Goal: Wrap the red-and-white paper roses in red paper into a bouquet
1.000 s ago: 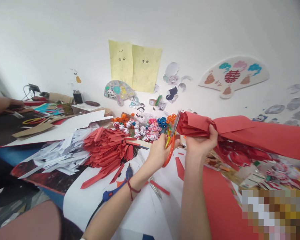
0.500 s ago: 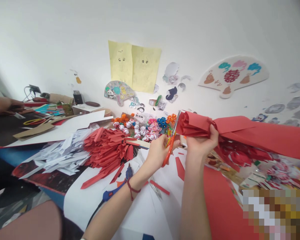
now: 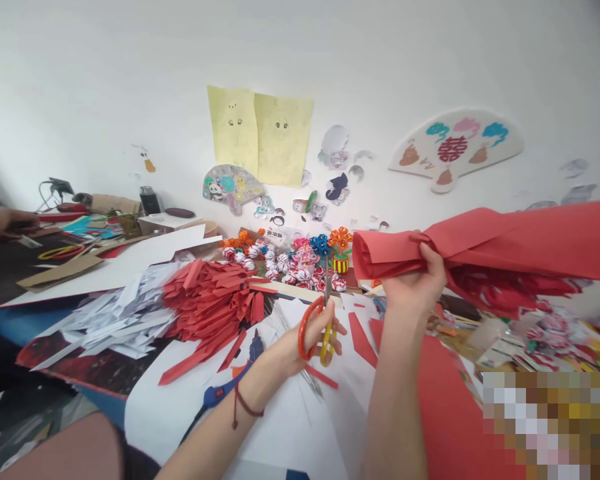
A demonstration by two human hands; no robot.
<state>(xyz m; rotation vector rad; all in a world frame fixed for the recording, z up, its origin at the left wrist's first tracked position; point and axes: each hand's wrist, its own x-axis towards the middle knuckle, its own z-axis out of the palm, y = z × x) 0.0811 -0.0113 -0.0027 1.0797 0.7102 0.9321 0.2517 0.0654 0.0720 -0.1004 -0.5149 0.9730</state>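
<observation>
My left hand (image 3: 323,333) holds a pair of scissors (image 3: 309,327) with orange and yellow handles. Its fingers sit in the loops, and the blades point up, apart from any paper. Up at the right, my right hand (image 3: 417,277) grips a bundle wrapped in red paper (image 3: 520,243) around its gathered end, which points left. Red and white flowers (image 3: 510,287) show beneath the wrap's lower edge. Below my hands, red paper pieces (image 3: 363,340) lie on a white sheet (image 3: 180,400). A blue glue gun (image 3: 220,393) rests behind my left wrist.
Piles of white strips (image 3: 125,313) and folded red strips (image 3: 215,300) lie at the left. Small craft flowers (image 3: 283,263) stand along the wall. Another person's hand (image 3: 17,220) is at the far left. Paper fans (image 3: 455,150) hang on the wall.
The scissors have come away from the red paper's left end, down and to the left. That end now looks more even. The bundle's right side has risen.
</observation>
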